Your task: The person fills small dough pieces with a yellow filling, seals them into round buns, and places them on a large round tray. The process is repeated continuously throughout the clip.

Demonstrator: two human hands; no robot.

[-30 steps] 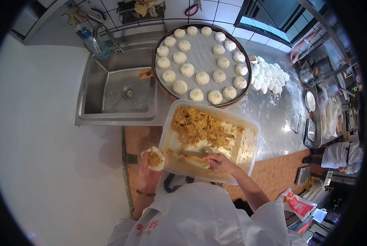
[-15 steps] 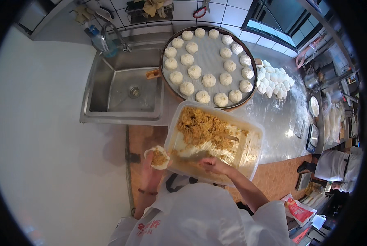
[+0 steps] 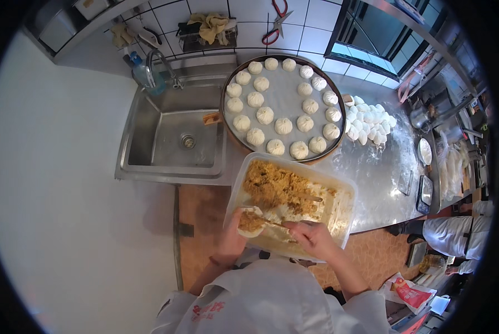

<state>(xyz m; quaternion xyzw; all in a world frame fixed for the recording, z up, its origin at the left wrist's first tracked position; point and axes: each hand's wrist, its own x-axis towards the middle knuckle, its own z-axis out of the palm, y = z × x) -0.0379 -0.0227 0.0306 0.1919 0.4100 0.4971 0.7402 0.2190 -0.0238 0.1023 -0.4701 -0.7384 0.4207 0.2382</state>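
Left hand (image 3: 231,240) is cupping a round dough wrapper (image 3: 250,222) at the near-left corner of the clear filling tub (image 3: 338,214). Right hand (image 3: 312,238) is gripping a thin stick (image 3: 272,222) and pressing filling onto it. Wrapper is looking soft, light and tearable (support from below, not the rim). Fingers under the dough are hidden; the stick's tip is blurring into the filling.

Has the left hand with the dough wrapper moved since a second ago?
Yes. The left hand brought the wrapper rightward, from outside the filling tub to over its near-left corner.
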